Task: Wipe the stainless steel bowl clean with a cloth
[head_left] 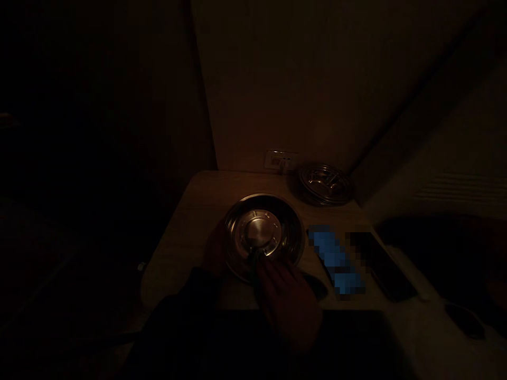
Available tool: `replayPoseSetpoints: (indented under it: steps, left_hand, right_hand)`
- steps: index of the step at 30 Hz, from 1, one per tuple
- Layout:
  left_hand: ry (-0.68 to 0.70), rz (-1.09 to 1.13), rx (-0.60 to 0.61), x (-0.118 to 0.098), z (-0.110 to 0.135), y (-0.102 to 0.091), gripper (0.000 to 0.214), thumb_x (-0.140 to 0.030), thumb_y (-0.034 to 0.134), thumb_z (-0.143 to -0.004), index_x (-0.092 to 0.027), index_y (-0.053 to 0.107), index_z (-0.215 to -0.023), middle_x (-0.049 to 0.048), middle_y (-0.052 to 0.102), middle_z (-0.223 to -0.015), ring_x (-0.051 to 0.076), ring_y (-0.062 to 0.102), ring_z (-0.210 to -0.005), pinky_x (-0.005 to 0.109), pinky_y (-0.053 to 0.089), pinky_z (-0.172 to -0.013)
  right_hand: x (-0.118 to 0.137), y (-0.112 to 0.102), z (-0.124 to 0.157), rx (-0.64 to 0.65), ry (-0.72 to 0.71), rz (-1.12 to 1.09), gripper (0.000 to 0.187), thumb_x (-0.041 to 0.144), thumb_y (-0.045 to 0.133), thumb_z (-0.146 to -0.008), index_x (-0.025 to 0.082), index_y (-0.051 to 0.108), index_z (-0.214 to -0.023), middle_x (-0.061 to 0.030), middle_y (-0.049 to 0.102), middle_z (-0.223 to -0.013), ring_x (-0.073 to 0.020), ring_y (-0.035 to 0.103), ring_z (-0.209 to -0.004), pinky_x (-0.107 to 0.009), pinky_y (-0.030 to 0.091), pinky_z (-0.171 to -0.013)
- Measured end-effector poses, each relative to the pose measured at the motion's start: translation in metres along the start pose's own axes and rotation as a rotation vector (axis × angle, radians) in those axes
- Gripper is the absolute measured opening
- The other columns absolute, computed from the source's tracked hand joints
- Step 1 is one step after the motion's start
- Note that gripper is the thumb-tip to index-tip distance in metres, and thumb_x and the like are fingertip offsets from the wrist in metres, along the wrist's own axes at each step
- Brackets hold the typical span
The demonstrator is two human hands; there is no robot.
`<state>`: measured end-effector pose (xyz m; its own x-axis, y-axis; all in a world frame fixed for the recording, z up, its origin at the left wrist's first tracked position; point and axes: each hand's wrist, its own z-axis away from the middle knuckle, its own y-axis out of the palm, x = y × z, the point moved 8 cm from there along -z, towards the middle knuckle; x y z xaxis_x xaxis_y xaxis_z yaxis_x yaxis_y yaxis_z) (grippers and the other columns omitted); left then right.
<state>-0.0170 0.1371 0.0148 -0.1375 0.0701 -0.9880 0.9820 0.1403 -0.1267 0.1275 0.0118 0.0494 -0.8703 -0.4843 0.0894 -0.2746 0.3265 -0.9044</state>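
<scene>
The scene is very dark. A round steel plate [273, 211] sits on a small light table [186, 237]. My left hand [216, 250] grips the plate's left rim. My right hand [287, 298] rests over the plate's near edge, its fingers closed on a small dark thing [253, 259] that touches the inside of the plate; I cannot make out what it is.
A second steel plate with compartments [325, 183] stands at the table's back right, below a wall socket [280, 158]. To the right of the plate lie a blurred blue object [336, 258] and a dark phone-like slab [382, 266]. A wall rises behind.
</scene>
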Motion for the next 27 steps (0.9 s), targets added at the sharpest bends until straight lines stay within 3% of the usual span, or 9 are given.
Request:
replayPoseSetpoints:
  steps: [4,7,10,14,18,23,27]
  left_hand:
    - [0.033,-0.001,0.012,-0.011,0.002,0.002,0.038,-0.048,0.047,-0.085,-0.021,0.067,-0.101,0.0072,0.072,-0.114,0.028,0.064,-0.111,0.042,0.047,-0.101]
    - [0.023,0.001,0.017,-0.01,0.002,0.002,0.039,-0.049,0.043,-0.087,-0.021,0.068,-0.097,0.0069,0.074,-0.104,0.028,0.067,-0.103,0.043,0.051,-0.096]
    - [0.016,-0.035,0.017,-0.006,0.001,0.0,0.035,-0.048,0.046,-0.086,-0.022,0.069,-0.09,0.0056,0.074,-0.093,0.027,0.068,-0.096,0.042,0.053,-0.092]
    - [0.012,-0.092,0.016,-0.004,0.0,-0.003,0.028,-0.044,0.052,-0.084,-0.021,0.067,-0.092,0.0058,0.074,-0.096,0.027,0.067,-0.097,0.04,0.053,-0.093]
    - [-0.048,0.013,-0.033,-0.003,0.0,0.0,0.038,-0.049,0.043,-0.088,-0.02,0.067,-0.094,0.0074,0.074,-0.098,0.026,0.067,-0.099,0.039,0.052,-0.093]
    - [-0.198,0.171,-0.023,0.016,0.0,0.007,0.064,-0.068,0.031,-0.087,-0.016,0.067,-0.095,0.0097,0.074,-0.09,0.025,0.069,-0.095,0.037,0.054,-0.087]
    - [-0.174,0.124,-0.013,0.02,-0.001,0.003,0.062,-0.067,0.033,-0.087,-0.017,0.068,-0.099,0.0099,0.074,-0.094,0.025,0.069,-0.096,0.035,0.055,-0.085]
  right_hand:
    - [-0.003,-0.002,-0.002,0.054,0.007,0.015,0.036,0.018,0.048,-0.094,0.012,0.059,-0.128,-0.0121,0.063,-0.129,-0.0268,0.058,-0.115,-0.045,0.04,-0.102]
    - [-0.006,0.001,-0.011,0.169,0.04,-0.033,0.033,0.022,0.051,-0.093,0.014,0.063,-0.122,-0.0108,0.066,-0.124,-0.0283,0.059,-0.111,-0.046,0.043,-0.095]
    - [-0.008,0.006,-0.019,0.311,0.072,-0.103,0.033,0.024,0.052,-0.09,0.014,0.064,-0.119,-0.0103,0.067,-0.122,-0.0305,0.057,-0.112,-0.05,0.042,-0.094]
    - [-0.006,0.01,-0.026,0.41,0.092,-0.18,0.04,0.025,0.053,-0.087,0.013,0.06,-0.125,-0.0105,0.063,-0.129,-0.0316,0.052,-0.119,-0.053,0.037,-0.1]
    - [0.001,0.016,-0.037,0.372,0.081,-0.227,0.043,0.026,0.05,-0.09,0.014,0.056,-0.131,-0.0089,0.059,-0.134,-0.03,0.049,-0.122,-0.051,0.035,-0.102]
    - [0.014,0.025,-0.062,0.22,0.029,-0.243,0.046,0.031,0.045,-0.095,0.012,0.049,-0.137,-0.0094,0.054,-0.14,-0.0271,0.046,-0.125,-0.045,0.039,-0.1]
    - [0.016,0.027,-0.066,0.178,0.039,-0.229,0.047,0.031,0.045,-0.096,0.01,0.048,-0.137,-0.0108,0.053,-0.141,-0.0279,0.046,-0.124,-0.045,0.039,-0.101]
